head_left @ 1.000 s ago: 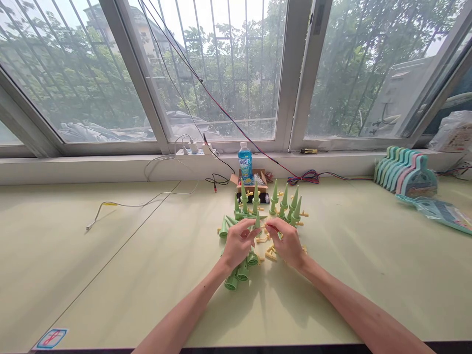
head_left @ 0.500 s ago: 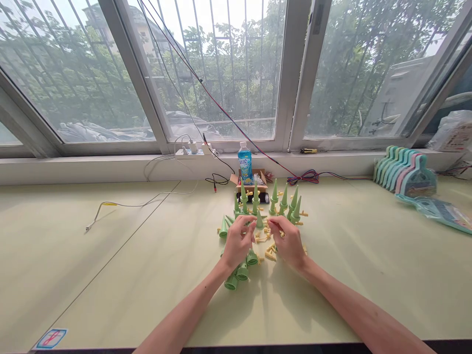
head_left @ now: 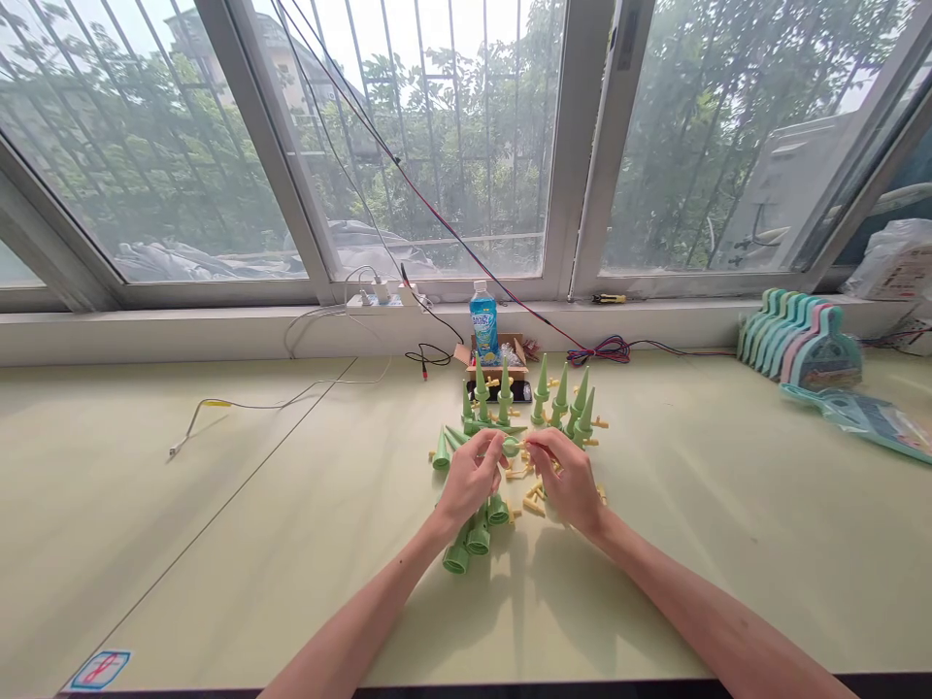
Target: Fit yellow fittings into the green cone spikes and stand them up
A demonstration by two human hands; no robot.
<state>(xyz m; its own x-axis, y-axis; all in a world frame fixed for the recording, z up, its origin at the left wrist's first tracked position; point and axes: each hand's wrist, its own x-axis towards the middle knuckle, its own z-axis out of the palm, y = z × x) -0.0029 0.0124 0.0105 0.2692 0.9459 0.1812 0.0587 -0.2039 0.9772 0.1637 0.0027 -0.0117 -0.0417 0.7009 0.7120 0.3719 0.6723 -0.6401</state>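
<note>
At the lower left of the frame, a white paper sticker with a blue outline and red mark point(head_left: 102, 670) sits on the pale yellow-green tabletop point(head_left: 240, 582). Above it, a thin grey cable point(head_left: 262, 405) snakes across. Into the centre now: a green plastic cone point(head_left: 441, 453) stands upright just left of the left hand point(head_left: 468, 481), and hollow green plastic tubes point(head_left: 477, 537) lie below that hand, open ends showing. The left hand's fingertips are pinching a small rounded green plastic piece point(head_left: 511, 448), right there at mid-frame! Behind it rises a blue-labelled plastic bottle point(head_left: 484, 325). Loose yellow plastic pegs point(head_left: 534, 500) lie between the hands. And the right hand point(head_left: 570, 478), fingers pinched, grips a small yellow plastic bit point(head_left: 519, 444) against the green piece. Upright green spires point(head_left: 560, 398) stand beyond it, and pastel paddle-shaped plastic boards point(head_left: 801, 340) lean in a row at the right.
</note>
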